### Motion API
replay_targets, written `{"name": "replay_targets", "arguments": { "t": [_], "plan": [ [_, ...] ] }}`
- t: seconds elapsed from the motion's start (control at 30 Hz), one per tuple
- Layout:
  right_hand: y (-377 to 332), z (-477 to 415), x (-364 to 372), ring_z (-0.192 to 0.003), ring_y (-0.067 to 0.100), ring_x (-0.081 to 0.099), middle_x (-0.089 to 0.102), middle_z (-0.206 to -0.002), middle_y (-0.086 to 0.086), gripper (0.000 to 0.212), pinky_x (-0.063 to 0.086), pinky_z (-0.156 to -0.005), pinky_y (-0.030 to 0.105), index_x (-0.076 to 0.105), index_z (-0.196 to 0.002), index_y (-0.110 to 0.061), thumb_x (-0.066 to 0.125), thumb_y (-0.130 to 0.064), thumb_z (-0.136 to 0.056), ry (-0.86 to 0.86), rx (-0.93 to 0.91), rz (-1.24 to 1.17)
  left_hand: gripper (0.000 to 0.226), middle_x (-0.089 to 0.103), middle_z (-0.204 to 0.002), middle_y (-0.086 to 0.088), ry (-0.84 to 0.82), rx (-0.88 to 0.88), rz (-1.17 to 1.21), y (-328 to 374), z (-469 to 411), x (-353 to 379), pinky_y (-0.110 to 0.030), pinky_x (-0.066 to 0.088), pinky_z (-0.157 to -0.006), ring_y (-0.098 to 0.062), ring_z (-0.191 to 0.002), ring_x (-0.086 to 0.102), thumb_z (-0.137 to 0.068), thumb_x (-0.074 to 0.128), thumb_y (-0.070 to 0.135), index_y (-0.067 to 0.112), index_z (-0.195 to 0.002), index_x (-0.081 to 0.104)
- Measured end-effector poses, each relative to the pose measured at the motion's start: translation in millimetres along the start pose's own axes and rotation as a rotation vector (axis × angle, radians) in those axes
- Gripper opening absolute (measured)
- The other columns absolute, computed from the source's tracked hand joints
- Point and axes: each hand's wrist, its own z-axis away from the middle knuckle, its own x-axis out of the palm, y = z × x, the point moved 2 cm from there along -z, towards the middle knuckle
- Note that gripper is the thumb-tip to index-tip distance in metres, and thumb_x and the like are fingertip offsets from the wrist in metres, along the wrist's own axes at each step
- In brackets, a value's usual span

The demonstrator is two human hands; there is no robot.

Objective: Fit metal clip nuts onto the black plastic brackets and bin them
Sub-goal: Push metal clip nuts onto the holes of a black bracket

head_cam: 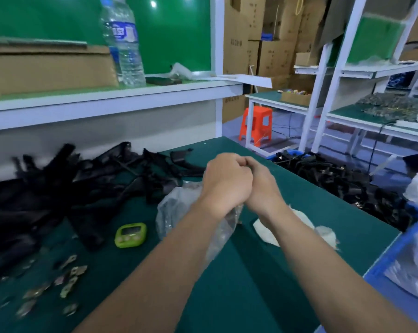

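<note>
Left hand (224, 186) and right hand (262, 186) are being pressed together, curled; contents cannot be told. Brackets (59, 188) leftward are seemingly being left unfitted; the bin (271, 156) rightward is being filled.

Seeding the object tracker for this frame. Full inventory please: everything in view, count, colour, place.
black plastic brackets: loose pile, black, table left
binned brackets: heap, black, blue bin far right
metal clip nuts: several, brassy, table near left
plastic bag: one, clear, table centre
timer: one, lime green, left of bag
white cloth: one, white, right of bag
water bottle: one, clear, shelf
cardboard box: one, brown, shelf left
stool: one, orange, floor beyond table
left grip: one, bare, fingers curled, pressed against right grip
right grip: one, bare, fingers curled; contents hidden
</note>
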Motion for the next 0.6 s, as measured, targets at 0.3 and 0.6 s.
{"name": "replay_targets", "arguments": {
  "t": [0.3, 0.6],
  "plan": [
    [-107, 0, 174, -0.108, 0.026, 0.063, 0.068, -0.124, 0.002, 0.032, 0.052, -0.09, 0.042, 0.059, -0.123, -0.03, 0.056, -0.017, -0.094, -0.489, -0.353, 0.418, 0.031, 0.075, -0.093, 0.002, 0.404, -0.125, -0.264, -118, 43, -162, -0.029, 0.05, -0.066, -0.018, -0.082, 0.065, -0.094, 0.05, 0.01, 0.023, -0.1, 0.077],
    [-94, 3, 316, -0.118, 0.031, 0.057, 0.057, -0.136, 0.011, 0.042, 0.051, -0.093, 0.041, 0.051, -0.139, -0.014, 0.05, -0.038, -0.104, -0.764, -0.273, 0.663, 0.018, 0.073, -0.104, 0.005, 0.341, -0.372, -0.46, -285, 109, -192, -0.034, 0.053, -0.085, -0.021, -0.098, 0.066, -0.085, 0.068, 0.025, 0.025, -0.101, 0.077]
  ]
}}
